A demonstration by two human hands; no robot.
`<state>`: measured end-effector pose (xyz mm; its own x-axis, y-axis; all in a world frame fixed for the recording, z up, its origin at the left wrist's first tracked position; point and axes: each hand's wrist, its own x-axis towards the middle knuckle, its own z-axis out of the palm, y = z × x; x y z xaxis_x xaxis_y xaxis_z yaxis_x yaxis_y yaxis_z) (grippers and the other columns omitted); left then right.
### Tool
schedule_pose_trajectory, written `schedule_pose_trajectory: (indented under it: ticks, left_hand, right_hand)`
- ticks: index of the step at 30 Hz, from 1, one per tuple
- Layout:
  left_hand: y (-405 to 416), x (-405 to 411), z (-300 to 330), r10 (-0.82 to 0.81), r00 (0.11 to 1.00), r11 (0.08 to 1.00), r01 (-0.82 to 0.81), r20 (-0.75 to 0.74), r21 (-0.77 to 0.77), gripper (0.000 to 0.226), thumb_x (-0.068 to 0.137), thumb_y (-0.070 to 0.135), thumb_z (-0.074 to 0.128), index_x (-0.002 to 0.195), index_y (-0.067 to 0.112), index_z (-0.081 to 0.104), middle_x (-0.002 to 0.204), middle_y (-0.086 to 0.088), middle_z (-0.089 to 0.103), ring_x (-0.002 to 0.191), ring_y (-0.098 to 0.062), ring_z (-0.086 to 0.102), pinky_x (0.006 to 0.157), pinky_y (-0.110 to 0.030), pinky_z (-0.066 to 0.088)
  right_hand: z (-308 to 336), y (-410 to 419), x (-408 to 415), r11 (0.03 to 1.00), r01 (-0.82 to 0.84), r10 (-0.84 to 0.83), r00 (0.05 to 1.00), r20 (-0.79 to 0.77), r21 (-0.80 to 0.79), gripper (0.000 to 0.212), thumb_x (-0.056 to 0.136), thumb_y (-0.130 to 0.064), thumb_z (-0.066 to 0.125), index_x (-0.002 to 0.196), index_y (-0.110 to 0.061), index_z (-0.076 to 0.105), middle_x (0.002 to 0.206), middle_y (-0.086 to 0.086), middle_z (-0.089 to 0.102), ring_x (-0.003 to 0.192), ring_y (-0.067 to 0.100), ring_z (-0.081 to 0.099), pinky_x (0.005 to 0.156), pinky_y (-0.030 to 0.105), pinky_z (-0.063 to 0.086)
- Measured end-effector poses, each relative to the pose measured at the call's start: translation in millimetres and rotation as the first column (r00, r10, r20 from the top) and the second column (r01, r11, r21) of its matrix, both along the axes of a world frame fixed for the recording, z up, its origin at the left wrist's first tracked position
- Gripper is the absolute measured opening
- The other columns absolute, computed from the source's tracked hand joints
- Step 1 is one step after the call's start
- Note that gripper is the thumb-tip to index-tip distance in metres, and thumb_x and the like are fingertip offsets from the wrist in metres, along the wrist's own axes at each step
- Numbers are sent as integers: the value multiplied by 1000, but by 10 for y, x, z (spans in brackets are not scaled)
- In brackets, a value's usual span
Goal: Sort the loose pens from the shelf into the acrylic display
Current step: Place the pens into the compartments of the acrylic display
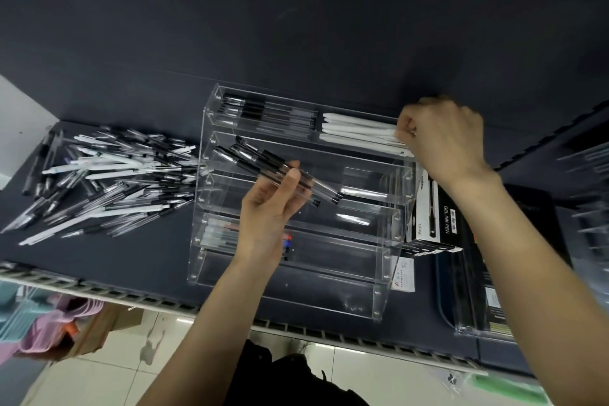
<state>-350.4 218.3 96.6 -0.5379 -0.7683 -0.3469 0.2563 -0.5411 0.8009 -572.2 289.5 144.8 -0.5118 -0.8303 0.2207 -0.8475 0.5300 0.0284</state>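
Left hand [270, 208]: fingers curled round a bundle of clear black-capped pens [280, 171], held above the acrylic display [296, 194]
Right hand [441, 138]: pinching white pens [359, 132] in the top tier, right side
Loose pens [108, 175]: heaped on the shelf [131, 257], left of display

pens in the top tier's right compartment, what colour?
White, beside the black-capped clear pens; the right hand grips their ends. Head view.

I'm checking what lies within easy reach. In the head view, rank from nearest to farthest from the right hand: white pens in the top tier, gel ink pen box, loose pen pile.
1. white pens, touched by the right hand.
2. gel ink pen box, just below it.
3. loose pen pile, far left.
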Motion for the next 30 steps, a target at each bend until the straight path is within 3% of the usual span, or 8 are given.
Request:
schedule_pose_trajectory:
  ticks: [7, 11, 13, 15, 17, 20, 26, 30]
  left_hand:
    - [15, 17, -1, -36, 999, 999, 36, -17, 14, 20, 78, 20, 63, 96, 14, 69, 85, 0, 71, 88, -15, 69, 76, -20, 54]
    - [17, 23, 10, -41, 999, 999, 42, -18, 14, 20, 77, 21, 63, 95, 14, 69, 84, 1, 71, 88, -14, 69, 77, -21, 54]
    - [17, 37, 13, -45, 999, 999, 46, -25, 16, 20, 77, 21, 63, 95, 15, 69, 85, 1, 71, 89, -15, 69, 78, -21, 54]
    - [16, 56, 14, -42, 999, 999, 42, -20, 13, 18, 79, 20, 62, 95, 15, 69, 85, 1, 71, 90, -15, 69, 78, -21, 54]
    - [17, 74, 18, -23, 1000, 1000, 23, -9, 5, 15, 85, 16, 60, 98, 14, 68, 86, 0, 70, 88, -14, 69, 78, -21, 54]
    - [11, 117, 32, 23, 1000, 999, -22, 9, -31, 15, 91, 11, 56, 103, 8, 66, 84, -2, 68, 80, -10, 68, 75, -20, 54]
    - [-63, 298, 61, 97, 995, 994, -98, -39, -39, 17, 92, 8, 55, 105, 7, 66, 91, -3, 73, 86, -13, 69, 74, -21, 54]
    - [-115, 391, 40, 154, 987, 988, -155, -43, -22, 20, 92, 8, 55, 108, 1, 64, 92, -4, 73, 87, -14, 70, 75, -22, 55]
  right_hand:
    - [-77, 9, 31, 998, 40, -41, 999, -4, -37, 10, 87, -16, 62, 86, -11, 70, 88, 8, 66, 81, 33, 60, 59, 28, 34]
    - [-54, 8, 52, 999, 39, -39, 999, 28, 1, 12, 88, -24, 64, 90, -13, 70, 93, 7, 67, 86, 32, 60, 62, 31, 39]
    - [2, 37, 93, 997, 37, -34, 998, 50, -65, 15, 88, -27, 65, 92, -14, 70, 93, 6, 67, 87, 31, 61, 63, 32, 42]
    - [87, 55, 233, 972, 6, 21, 994, 109, -237, 12, 87, -27, 66, 90, -16, 71, 87, 2, 66, 83, 26, 61, 62, 28, 40]
    - [172, 13, 512, 921, -78, 203, 933, 298, -383, 8, 85, -27, 69, 87, -20, 72, 81, -4, 66, 75, 14, 61, 63, 26, 44]
    - [144, -117, 934, 936, -188, 331, 758, 562, -297, 15, 79, -31, 74, 92, -24, 71, 80, -12, 68, 73, 2, 62, 69, 18, 48]
    - [58, -359, 1110, 942, -251, 329, 553, 766, -223, 12, 80, -23, 74, 91, -28, 70, 78, -13, 67, 76, -4, 62, 71, 8, 46]
    - [67, -505, 1180, 899, -413, 366, 527, 767, -145, 10, 85, -22, 69, 95, -25, 69, 85, -12, 69, 81, -4, 62, 73, 9, 47]
